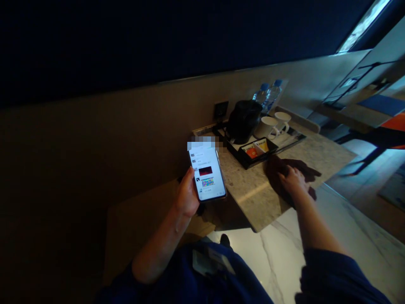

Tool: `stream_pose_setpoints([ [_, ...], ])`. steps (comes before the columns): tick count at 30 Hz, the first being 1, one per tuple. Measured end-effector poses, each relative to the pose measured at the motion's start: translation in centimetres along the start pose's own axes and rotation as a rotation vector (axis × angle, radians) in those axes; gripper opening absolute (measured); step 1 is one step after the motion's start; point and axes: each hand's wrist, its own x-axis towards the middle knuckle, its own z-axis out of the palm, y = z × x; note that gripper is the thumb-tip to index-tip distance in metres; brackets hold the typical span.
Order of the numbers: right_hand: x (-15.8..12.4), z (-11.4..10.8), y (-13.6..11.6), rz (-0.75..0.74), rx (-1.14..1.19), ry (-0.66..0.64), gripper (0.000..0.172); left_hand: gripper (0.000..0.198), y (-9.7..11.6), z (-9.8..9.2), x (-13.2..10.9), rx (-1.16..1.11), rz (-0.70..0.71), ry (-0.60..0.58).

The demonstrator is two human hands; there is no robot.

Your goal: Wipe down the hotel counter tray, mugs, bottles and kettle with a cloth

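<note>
A smartphone [211, 179] with a lit chat screen is held up in my left hand [187, 197], my thumb along its left edge; the top of the screen is blurred out. My right hand [294, 179] presses on a crumpled dark brown cloth [276, 174], with the fingers closed on it. Part of the cloth is hidden under that hand. Underneath lies a speckled stone counter [248, 198]. Just beyond the cloth, a small black box [257, 153] holds orange and yellow packets.
On a tray [289, 144] stand a black kettle [243, 120], two white mugs [268, 126] and two water bottles with blue caps [274, 95]. A wall socket [221, 109] sits behind. The counter's front corner [255, 228] overhangs the marble floor [272, 257]. A desk [363, 114] stands far right.
</note>
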Motion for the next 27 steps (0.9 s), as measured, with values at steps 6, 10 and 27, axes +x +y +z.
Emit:
stream_pose_setpoints([
  [6, -4.5, 0.9, -5.0, -0.023, -0.059, -0.11, 0.07, 0.036, 1.1, -2.0, 0.2, -0.042, 0.002, -0.037],
  [10, -9.0, 0.4, -6.3, -0.155, -0.001, -0.138, 0.071, 0.039, 1.7, -2.6, 0.5, -0.078, -0.014, -0.039],
  [27, -14.2, -8.8, -19.0, -0.841, 0.515, 0.386, 0.043, 0.041, 2.9, -3.4, 0.1, -0.071, -0.054, -0.025],
])
